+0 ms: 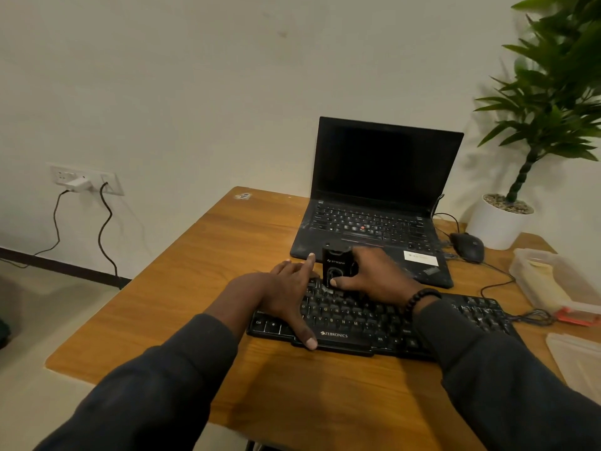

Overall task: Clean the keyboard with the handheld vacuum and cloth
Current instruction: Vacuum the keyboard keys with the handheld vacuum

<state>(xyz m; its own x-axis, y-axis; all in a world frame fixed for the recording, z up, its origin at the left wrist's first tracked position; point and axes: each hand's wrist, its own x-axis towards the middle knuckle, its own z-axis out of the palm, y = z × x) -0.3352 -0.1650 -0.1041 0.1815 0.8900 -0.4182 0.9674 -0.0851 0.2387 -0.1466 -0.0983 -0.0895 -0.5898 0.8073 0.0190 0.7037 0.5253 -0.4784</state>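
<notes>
A black keyboard point(351, 323) lies across the wooden desk point(227, 255) in front of me. My right hand point(374, 275) grips a small black handheld vacuum point(336, 266), held upright with its lower end on the keyboard's upper rows. My left hand point(286, 294) lies flat over the keyboard's left part, fingers straight, thumb reaching the front edge. A yellowish cloth point(546, 281) appears to lie in a clear plastic container at the right.
An open black laptop point(374, 203) stands just behind the keyboard. A black mouse point(468, 247) and a white plant pot point(497, 222) sit at the back right. A clear plastic container point(559, 281) and a lid point(575, 356) occupy the right edge. Cables hang from a wall socket point(84, 182).
</notes>
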